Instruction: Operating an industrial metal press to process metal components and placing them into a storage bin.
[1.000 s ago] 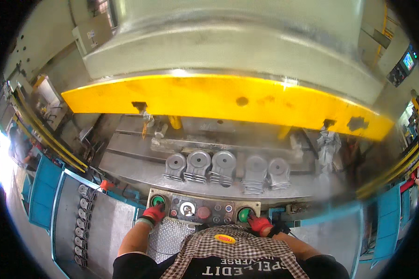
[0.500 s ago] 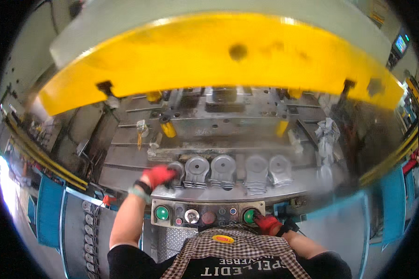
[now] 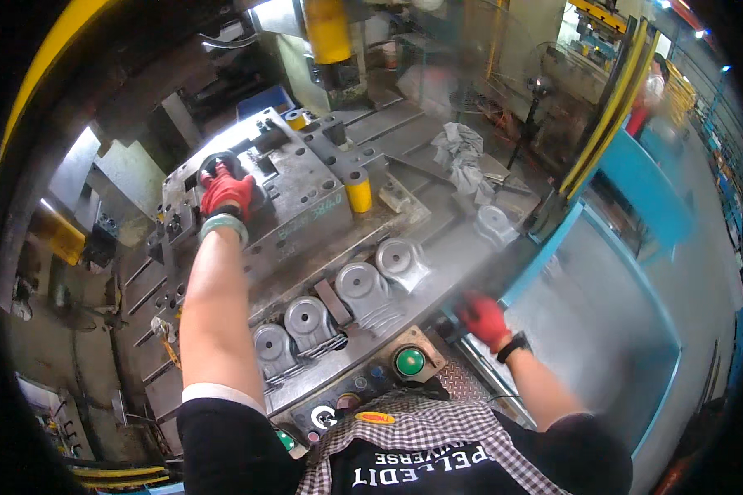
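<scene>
My left hand [image 3: 225, 191], in a red glove, reaches far over the steel die block [image 3: 301, 223]. Its fingers curl over a dark round metal part [image 3: 209, 165] on the block's top; the glove hides much of that part. My right hand [image 3: 485, 320], also red-gloved, is blurred by motion. It hovers beside the press table's front edge, right of a green push button [image 3: 409, 360], and its fingers are smeared. Between block and front edge stand stacks of grey round-headed metal parts [image 3: 362, 285], each with a central hole. A brown block [image 3: 332, 302] sits among them.
A crumpled grey cloth [image 3: 461, 157] lies on the press table. Yellow guide posts [image 3: 357, 191] rise by the die. Along the right runs a blue-framed grey surface [image 3: 586, 322], with yellow guard bars [image 3: 607, 115] behind. Another person [image 3: 648, 91] stands far right.
My view has swung right. My left hand has gone from the leftmost stack of metal parts to the die block's top. My right hand has left the green button and moved to the right.
</scene>
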Tool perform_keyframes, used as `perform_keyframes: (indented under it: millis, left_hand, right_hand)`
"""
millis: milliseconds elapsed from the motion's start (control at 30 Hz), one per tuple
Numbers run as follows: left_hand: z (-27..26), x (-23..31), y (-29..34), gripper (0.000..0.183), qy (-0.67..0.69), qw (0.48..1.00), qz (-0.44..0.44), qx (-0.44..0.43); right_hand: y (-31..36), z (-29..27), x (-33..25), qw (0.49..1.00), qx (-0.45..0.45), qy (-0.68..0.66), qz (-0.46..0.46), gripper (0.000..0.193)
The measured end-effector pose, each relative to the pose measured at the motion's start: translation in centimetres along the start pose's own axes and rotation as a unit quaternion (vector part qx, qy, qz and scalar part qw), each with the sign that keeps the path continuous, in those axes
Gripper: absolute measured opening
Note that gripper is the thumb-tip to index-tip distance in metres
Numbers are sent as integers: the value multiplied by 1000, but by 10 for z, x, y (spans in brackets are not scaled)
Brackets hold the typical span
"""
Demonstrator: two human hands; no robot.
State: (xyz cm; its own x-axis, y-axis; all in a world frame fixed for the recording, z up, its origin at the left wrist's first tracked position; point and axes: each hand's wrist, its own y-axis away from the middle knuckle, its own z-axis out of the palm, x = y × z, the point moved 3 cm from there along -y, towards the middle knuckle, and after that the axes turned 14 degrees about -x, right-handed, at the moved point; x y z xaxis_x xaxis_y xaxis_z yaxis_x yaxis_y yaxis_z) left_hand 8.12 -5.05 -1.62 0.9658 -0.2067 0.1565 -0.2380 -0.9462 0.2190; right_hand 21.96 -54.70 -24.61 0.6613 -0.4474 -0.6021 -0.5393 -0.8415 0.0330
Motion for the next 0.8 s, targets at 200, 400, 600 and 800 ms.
perform_keyframes:
  millis: [200, 400, 600, 800]
  left_hand:
    - [-26, -98, -57, 70, 328, 922, 169, 118]
    - [-34, -168, 67, 31, 568, 725, 377, -94]
    - [26, -288, 236, 34, 648, 732, 185, -99]
    - [140, -363, 272, 46, 624, 779, 55, -12]
  right_hand:
    - [-109, -73, 68, 963, 91, 166, 194, 70]
    - [-157, -84, 158, 942, 23, 172, 286, 85]
    - [-141, -38, 105, 952, -1, 179, 248, 82]
    - [-149, 12, 47, 970, -1, 179, 167, 82]
